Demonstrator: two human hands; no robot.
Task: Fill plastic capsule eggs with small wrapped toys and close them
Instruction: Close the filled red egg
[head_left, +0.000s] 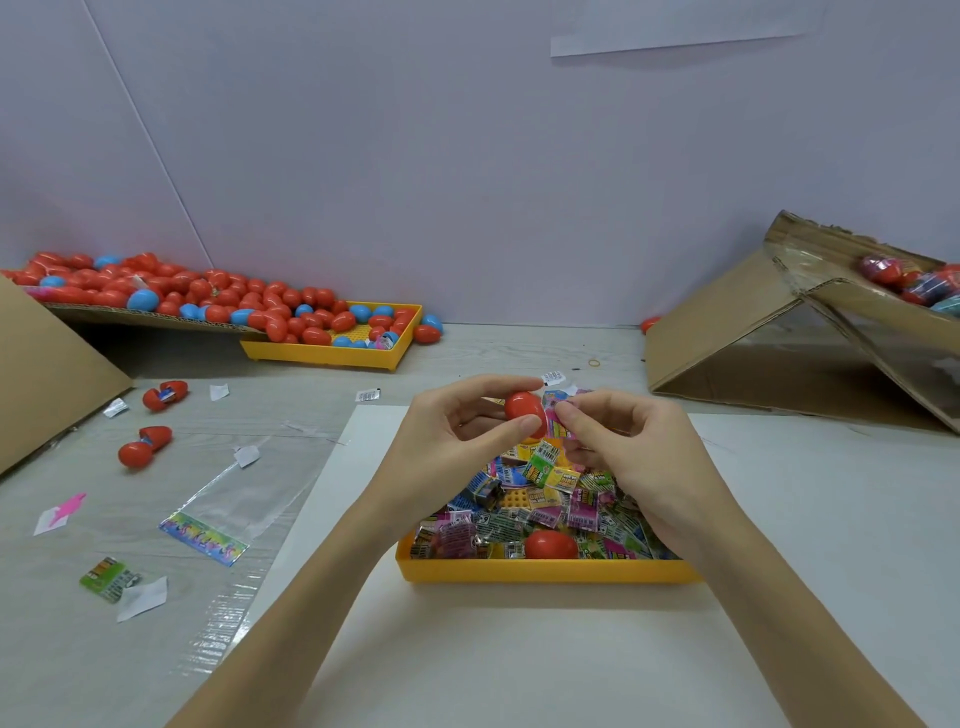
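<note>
- Both forearms reach in from the bottom edge and meet over the near yellow tray (545, 570), which sits on a white sheet (467, 649) and is heaped with small wrapped toys (550, 499); one red egg piece (550, 544) lies among them at the front.
- Left hand (457, 436) pinches a red capsule egg (525, 413) between thumb and fingertips, holding it above the far end of the tray.
- Right hand (623, 447) has its fingers curled round a pink wrapped toy (563, 421), pressed right against the egg's side — whether the packet is partly inside the shell I cannot tell.
- Step in hand, as I judge it: loading the toy into the held egg, not yet closing it.
- Next move probably calls for tucking the crinkly wrapper fully inside so no edge catches in the seam, then lining up the two halves and squeezing them shut.
- Off to the left on the table (291, 410), two half-open red eggs (165, 395) (143, 447) lie well apart from the hands.
- Farther back, a second yellow tray (332, 356) and a cardboard ramp (130, 314) hold a mass of red and blue eggs (218, 296) — these look closed.
- At right, a cardboard box (779, 332) holds a few more eggs.
</note>
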